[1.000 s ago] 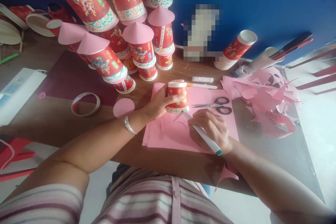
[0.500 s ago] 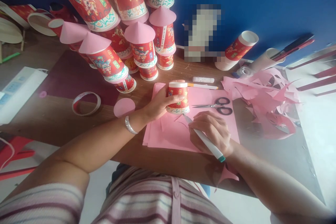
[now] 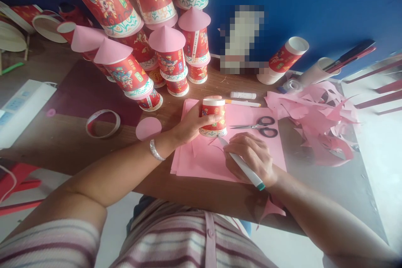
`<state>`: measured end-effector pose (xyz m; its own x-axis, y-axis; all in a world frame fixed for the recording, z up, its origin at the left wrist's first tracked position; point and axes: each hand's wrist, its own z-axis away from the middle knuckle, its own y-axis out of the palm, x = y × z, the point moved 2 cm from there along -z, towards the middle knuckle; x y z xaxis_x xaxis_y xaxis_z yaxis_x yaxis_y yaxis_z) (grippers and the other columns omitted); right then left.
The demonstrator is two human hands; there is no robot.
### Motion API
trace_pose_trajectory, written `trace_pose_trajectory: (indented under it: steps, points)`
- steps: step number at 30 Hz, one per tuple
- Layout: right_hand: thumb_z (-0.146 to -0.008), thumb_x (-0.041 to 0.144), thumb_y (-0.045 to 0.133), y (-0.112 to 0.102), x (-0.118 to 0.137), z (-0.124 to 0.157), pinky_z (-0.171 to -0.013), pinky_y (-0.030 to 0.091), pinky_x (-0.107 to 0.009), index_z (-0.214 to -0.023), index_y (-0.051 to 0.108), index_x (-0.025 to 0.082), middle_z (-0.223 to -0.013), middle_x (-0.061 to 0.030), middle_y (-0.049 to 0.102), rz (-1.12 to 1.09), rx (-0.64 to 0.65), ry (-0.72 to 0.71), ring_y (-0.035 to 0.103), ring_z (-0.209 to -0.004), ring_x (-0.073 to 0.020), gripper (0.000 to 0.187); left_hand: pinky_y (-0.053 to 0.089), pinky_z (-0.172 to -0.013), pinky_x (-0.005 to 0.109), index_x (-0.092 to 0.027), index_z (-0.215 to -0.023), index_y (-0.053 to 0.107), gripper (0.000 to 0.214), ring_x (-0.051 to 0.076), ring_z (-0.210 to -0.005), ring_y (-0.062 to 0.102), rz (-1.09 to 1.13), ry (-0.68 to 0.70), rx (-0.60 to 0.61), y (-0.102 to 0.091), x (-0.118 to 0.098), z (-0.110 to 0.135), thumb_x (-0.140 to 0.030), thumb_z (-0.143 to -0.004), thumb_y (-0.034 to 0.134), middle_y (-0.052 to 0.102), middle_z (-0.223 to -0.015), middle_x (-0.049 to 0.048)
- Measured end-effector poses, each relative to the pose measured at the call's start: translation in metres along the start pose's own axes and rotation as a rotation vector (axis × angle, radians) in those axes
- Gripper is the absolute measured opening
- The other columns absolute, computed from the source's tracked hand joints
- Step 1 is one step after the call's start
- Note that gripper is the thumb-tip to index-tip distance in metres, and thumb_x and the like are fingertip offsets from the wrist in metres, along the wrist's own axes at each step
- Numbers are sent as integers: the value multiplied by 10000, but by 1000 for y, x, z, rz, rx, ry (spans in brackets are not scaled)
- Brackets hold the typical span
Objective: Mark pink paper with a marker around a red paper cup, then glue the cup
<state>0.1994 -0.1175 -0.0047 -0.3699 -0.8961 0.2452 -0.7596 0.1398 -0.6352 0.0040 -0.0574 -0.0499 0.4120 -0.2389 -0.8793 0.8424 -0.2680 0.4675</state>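
My left hand (image 3: 191, 123) is closed round a red paper cup (image 3: 214, 113) with a white lower band bearing green drawn marks. The thumb lies across the cup's front. In my right hand (image 3: 249, 155) is a white marker (image 3: 241, 165) with a green end, its tip at the lower edge of the cup's white band. Both hands are over a stack of pink paper sheets (image 3: 201, 163). A pair of scissors (image 3: 259, 127) with dark handles lies on the paper just beyond my right hand.
Stacked red cups with pink paper cones (image 3: 168, 39) stand at the back left. Pink paper scraps (image 3: 326, 121) heap up on the right. A glue stick (image 3: 243, 95), a pink paper disc (image 3: 148, 128), a cut cup ring (image 3: 103, 124) and a pen holder (image 3: 317, 71) are also on the table.
The marker and my right hand have shifted slightly left along the cup's white band. My left hand still grips the cup, which has barely moved.
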Motion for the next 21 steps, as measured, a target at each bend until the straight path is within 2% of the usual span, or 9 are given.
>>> trace_pose_trajectory:
  steps: [7, 13, 21]
  points:
    - [-904, -9, 659, 0, 0, -1, -658, 627, -323, -1131, 629, 204, -797, 6, 688, -18, 20, -4, 688, -682, -176, 312, 577, -846, 343, -211, -1359, 640, 686, 204, -976, 662, 0, -17, -29, 0, 0, 1, -395, -778, 954, 686, -1095, 58]
    - [-912, 13, 647, 1, 0, -2, -650, 622, -317, -1157, 645, 225, -804, 15, 697, -37, 28, 12, 694, -683, -174, 325, 572, -892, 371, -228, -1377, 630, 662, 221, -1012, 666, -18, 1, 8, -2, 3, -1, -376, -804, 928, 697, -1123, 64]
    - [-885, -11, 640, 0, 3, 0, -642, 635, -317, -1120, 626, 221, -786, 20, 666, -38, 12, 9, 673, -668, -166, 330, 550, -837, 336, -217, -1353, 666, 651, 207, -977, 648, -3, -8, 3, -1, 3, 0, -385, -788, 942, 694, -1094, 59]
